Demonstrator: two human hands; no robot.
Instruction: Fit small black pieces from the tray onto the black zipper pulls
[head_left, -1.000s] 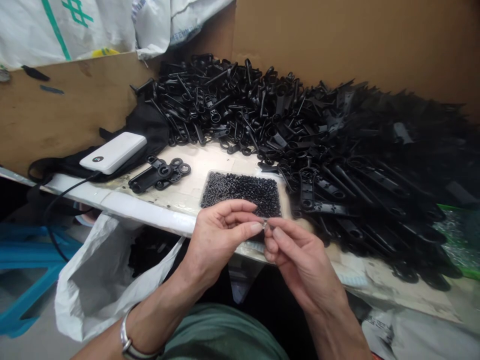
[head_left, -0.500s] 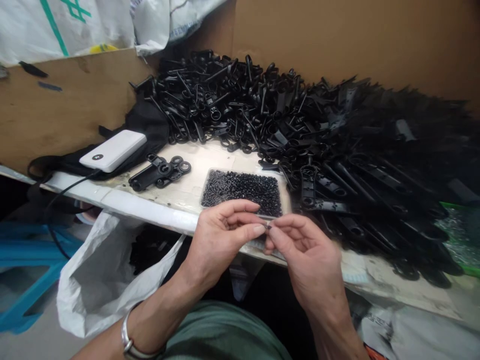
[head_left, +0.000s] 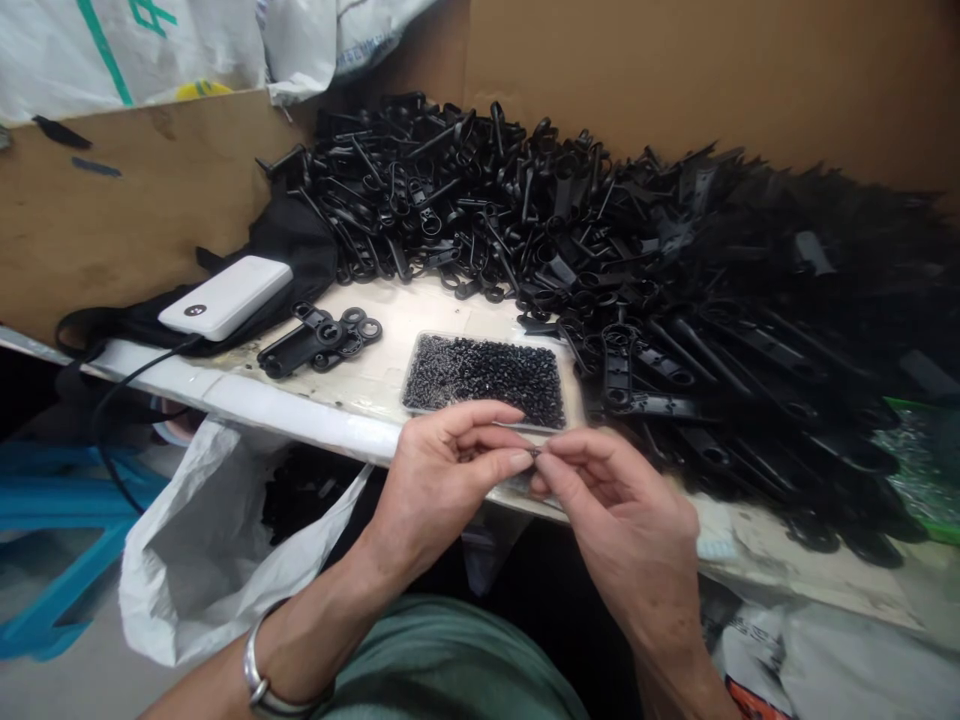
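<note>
My left hand (head_left: 442,470) and my right hand (head_left: 619,500) meet at the table's front edge, thumbs and fingertips pinched together. Between the fingertips sits a tiny dark part (head_left: 534,452), too small to name; both hands seem to grip it. Just beyond the fingers is a clear shallow box (head_left: 406,400) full of small parts (head_left: 487,375), greyish at its left side and black at its right. To the left of the box lie a few black plastic pieces with rings (head_left: 322,338).
Black plastic parts (head_left: 480,200) are heaped along the back and right. A white power bank (head_left: 225,298) with a cable rests on black cloth at left. A green tray (head_left: 926,470) holds small shiny pieces. An open white sack (head_left: 187,560) hangs below the table edge.
My right hand has shifted slightly right and turned a little, its fingertips still meeting the left ones. The left hand has hardly moved.
</note>
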